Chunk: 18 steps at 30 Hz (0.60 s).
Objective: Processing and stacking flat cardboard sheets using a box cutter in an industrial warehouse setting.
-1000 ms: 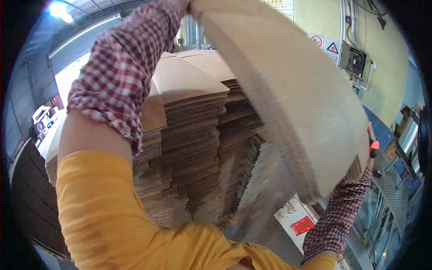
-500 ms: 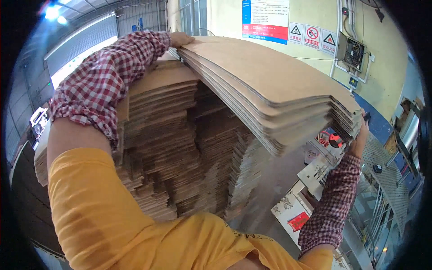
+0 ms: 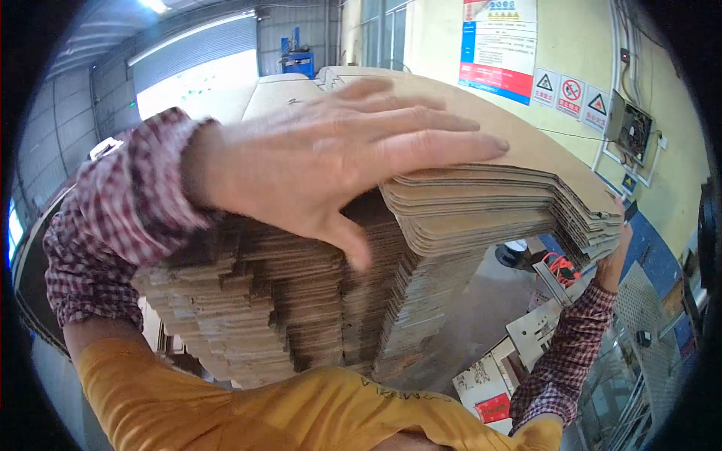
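My left hand [image 3: 323,150] is spread over the near side of a bundle of flat brown cardboard sheets [image 3: 519,131], thumb hanging down and fingers pointing right. It is slightly blurred, and whether its fingertips touch the top sheet I cannot tell. At the far right end, my right hand [image 3: 623,237] grips the edges of the same sheets, its fingers partly hidden behind them. The bundle bends down toward that end, with its layered edges fanned out. Below it rises a tall pile of cardboard [image 3: 301,301], its layers uneven.
Right of the pile stands a pale machine or table [image 3: 489,383] bearing a red label. Red cable [image 3: 560,268] lies beyond it. An opened electrical box [image 3: 632,128] and warning signs [image 3: 571,96] are on the yellow wall. A roller door [image 3: 195,60] is at the far left.
My left hand has left the far left edge of the sheets and come nearer, across their near side. My right hand remains at the right end. The view has turned somewhat left.
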Tool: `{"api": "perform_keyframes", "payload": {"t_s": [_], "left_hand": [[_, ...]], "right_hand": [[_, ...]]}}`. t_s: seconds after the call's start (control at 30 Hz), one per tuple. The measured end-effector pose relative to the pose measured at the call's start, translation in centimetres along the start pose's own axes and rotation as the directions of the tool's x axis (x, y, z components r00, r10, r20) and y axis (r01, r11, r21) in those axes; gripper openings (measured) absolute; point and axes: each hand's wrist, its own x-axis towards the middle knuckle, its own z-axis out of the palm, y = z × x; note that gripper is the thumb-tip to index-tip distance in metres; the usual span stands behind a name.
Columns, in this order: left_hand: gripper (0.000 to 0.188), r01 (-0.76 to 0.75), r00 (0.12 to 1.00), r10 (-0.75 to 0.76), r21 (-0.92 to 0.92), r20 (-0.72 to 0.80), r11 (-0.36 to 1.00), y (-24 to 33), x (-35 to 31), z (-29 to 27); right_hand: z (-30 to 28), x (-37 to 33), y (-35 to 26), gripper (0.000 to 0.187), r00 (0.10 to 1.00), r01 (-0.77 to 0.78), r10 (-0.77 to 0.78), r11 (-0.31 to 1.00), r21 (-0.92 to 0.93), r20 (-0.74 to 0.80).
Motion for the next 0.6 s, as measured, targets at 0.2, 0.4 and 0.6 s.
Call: {"api": "perform_keyframes", "payload": {"t_s": [0.2, 0.4, 0.6], "left_hand": [[0.064, 0.118, 0.993, -0.118, 0.000, -0.006, 0.993, -6.4, 19.4, 23.8], [0.069, 0.070, 0.997, -0.074, -0.093, -0.034, 0.993, -14.1, 28.6, 34.8], [0.065, 0.492, 0.858, -0.496, 0.064, 0.136, 0.868, -17.4, 26.7, 40.9]], "right_hand": [[-14.7, 16.3, 24.0, 0.034, 0.998, -0.041, 0.036, 0.994, 0.100, 0.054], [-14.3, 28.3, 33.0, 0.039, 0.985, -0.100, 0.095, 0.995, 0.026, 0.145], [-11.7, 33.4, 41.2, 0.034, 0.934, -0.159, 0.156, 0.987, -0.018, 0.323]]}}
